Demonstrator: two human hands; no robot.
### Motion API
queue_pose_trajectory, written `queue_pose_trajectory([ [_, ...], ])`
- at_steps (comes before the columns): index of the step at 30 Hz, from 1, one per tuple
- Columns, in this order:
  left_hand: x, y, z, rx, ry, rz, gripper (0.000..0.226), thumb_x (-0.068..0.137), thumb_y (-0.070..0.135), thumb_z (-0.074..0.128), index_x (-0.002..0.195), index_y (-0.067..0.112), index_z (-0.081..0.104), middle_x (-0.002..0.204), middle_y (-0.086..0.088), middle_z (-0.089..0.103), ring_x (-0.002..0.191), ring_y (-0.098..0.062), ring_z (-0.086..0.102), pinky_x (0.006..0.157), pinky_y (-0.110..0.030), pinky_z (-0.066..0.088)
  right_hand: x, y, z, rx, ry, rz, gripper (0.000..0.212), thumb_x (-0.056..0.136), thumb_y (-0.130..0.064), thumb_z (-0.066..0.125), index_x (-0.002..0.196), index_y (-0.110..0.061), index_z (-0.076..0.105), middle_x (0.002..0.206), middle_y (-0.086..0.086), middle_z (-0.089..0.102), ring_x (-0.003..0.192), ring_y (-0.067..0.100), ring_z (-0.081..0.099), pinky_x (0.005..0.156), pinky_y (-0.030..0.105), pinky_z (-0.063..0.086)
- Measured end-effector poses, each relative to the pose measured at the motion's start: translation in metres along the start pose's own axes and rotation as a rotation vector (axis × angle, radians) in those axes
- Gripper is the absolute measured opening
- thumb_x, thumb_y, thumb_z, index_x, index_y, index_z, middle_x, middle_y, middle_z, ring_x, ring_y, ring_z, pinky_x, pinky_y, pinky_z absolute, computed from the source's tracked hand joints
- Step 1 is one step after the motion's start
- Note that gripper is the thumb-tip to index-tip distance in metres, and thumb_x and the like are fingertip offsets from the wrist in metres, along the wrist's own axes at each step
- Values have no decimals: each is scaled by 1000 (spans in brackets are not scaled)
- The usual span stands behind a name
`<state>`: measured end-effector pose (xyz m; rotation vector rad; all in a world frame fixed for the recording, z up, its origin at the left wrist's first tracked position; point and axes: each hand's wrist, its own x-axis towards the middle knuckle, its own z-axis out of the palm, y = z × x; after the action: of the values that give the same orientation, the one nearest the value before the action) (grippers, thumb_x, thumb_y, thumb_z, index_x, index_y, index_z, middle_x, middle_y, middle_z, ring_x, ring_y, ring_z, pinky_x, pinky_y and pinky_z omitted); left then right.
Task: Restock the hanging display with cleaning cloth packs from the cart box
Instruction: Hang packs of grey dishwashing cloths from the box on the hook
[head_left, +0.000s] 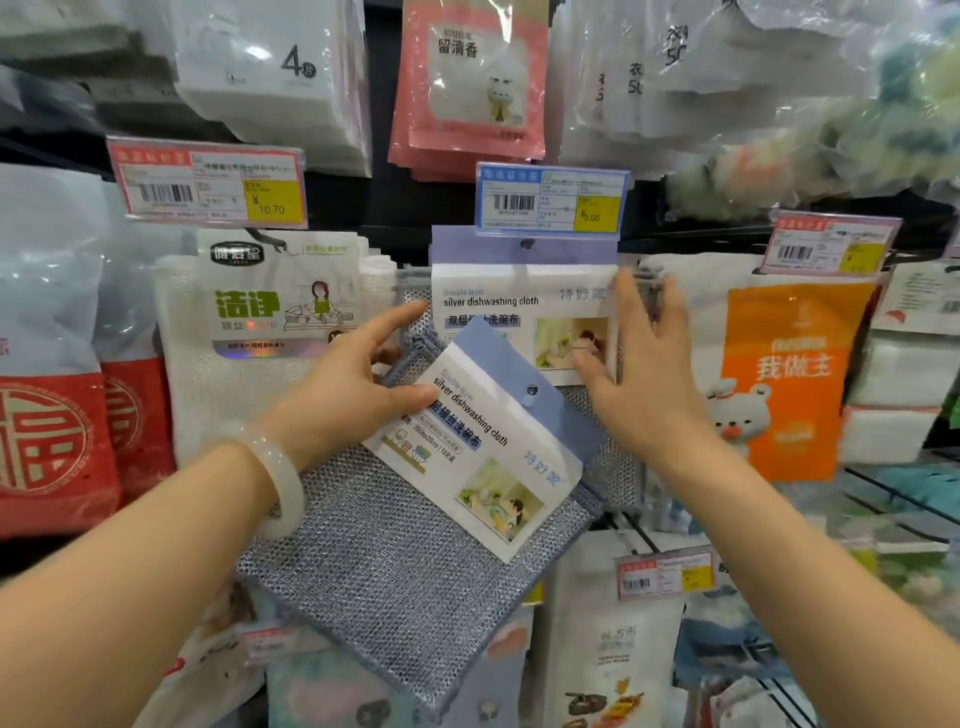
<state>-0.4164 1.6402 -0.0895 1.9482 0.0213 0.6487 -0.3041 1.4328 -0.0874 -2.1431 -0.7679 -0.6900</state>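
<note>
Shop pegboard wall, crowded with hanging packs, price tags clipped above each hook.

Left of frame: red bags (52, 441); beside them a white mesh-cloth pack with green lettering (260, 332), under a pink price tag (208, 182).

Centre left: left hand (353, 384), pale bangle (280, 483) on the wrist. Thumb lies on the card, fingers reach behind; it grips the loose silver dishwashing cloth pack (467, 457) at its upper left corner.

Centre: that pack is tilted, header turned toward upper right, long axis running from lower left of frame to upper right. Its hang hole (530, 391) lies just below and in front of the hung pack (524, 306) of the same kind, which sits on the hook under the blue price tag (550, 200).

Centre right: right hand (639, 374), fingers straight and spread, holding nothing, flat against the right edge of the hung pack.

Right of frame: orange pack with a bear (795, 374).

Judgement: the hole must rise and the pack turn upright to meet the hook; the left hand carries it, the right is nearer the hook.
</note>
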Motion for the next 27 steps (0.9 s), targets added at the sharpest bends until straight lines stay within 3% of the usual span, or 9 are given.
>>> queue_pose_trajectory([
  [3, 3, -2, 1, 44, 21, 3, 78, 73, 4, 73, 123, 55, 40, 96, 14, 46, 64, -6, 65, 48, -17, 52, -19, -10, 14, -174, 125, -252, 59, 90, -32, 55, 143, -13, 35, 155, 23, 11, 144, 40, 5, 116, 42, 6],
  [6, 4, -5, 3, 41, 36, -1, 78, 73, 6, 74, 117, 59, 39, 95, 15, 46, 74, -7, 62, 48, -17, 52, -16, -22, 24, -151, -22, -356, 57, 93, -44, 42, 142, -16, 37, 155, 13, 22, 145, 31, 10, 116, 39, 8],
  [10, 1, -10, 5, 81, 55, 12, 76, 71, 10, 77, 121, 55, 41, 97, 16, 50, 81, -5, 61, 51, -19, 54, 3, -22, 37, -189, -193, -295, 63, 94, -55, 26, 148, -25, 18, 160, -1, 7, 146, 18, -7, 117, 39, -4],
  [12, 1, -13, 3, 112, 91, 5, 59, 71, 12, 77, 119, 36, 54, 99, 14, 57, 81, -4, 61, 54, -19, 56, 12, -21, 45, -218, -218, -264, 63, 93, -56, 23, 148, -25, 19, 160, -1, 5, 146, 19, -10, 116, 39, -6],
  [14, 2, -15, 0, 132, 124, -18, 35, 71, 12, 77, 101, 24, 62, 99, 7, 65, 79, -10, 66, 63, -28, 59, 20, -21, 54, -245, -251, -217, 62, 94, -55, 22, 147, -25, 23, 160, -1, 5, 146, 20, -10, 116, 40, -5],
  [18, -1, -19, -10, 55, 100, -78, 24, 75, 7, 73, 82, 22, 57, 85, -5, 72, 69, -19, 71, 62, -34, 59, 40, -20, 67, -243, -264, -177, 56, 96, -51, 25, 145, -24, 31, 159, 1, 13, 146, 26, -2, 118, 47, 4],
  [23, -10, -21, -21, -24, 107, -90, 22, 78, 3, 69, 87, 17, 55, 79, -5, 74, 68, -22, 72, 61, -38, 60, 62, -33, 82, -228, -218, -168, 46, 94, -54, 29, 134, -37, 43, 141, 16, 36, 131, 35, 25, 109, 43, 19],
  [27, -16, -19, -28, -69, 125, -68, 23, 77, 2, 69, 88, 17, 56, 75, -2, 74, 65, -18, 71, 57, -33, 60, 68, -40, 78, -64, -381, 20, 52, 88, -69, 18, 116, -50, 58, 129, 14, 41, 127, 34, 29, 106, 47, 23],
])
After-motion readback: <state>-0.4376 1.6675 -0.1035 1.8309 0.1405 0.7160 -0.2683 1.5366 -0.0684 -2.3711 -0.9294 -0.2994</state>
